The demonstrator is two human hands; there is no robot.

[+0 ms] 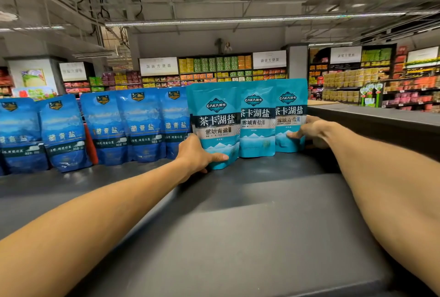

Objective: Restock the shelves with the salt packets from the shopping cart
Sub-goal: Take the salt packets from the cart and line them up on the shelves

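Three teal salt packets stand upright in a row on the dark shelf top (238,213). My left hand (197,154) grips the lower left edge of the nearest, leftmost teal packet (216,125), thumb across its front. The middle teal packet (257,118) stands behind it, partly overlapped. My right hand (312,130) holds the right side of the rightmost teal packet (289,116), thumb on its front and fingers behind it. The shopping cart is out of view.
Several dark blue salt packets (107,127) stand in a row to the left of the teal ones. A raised dark ledge (381,120) runs along the right. Store shelves (214,68) full of goods line the background.
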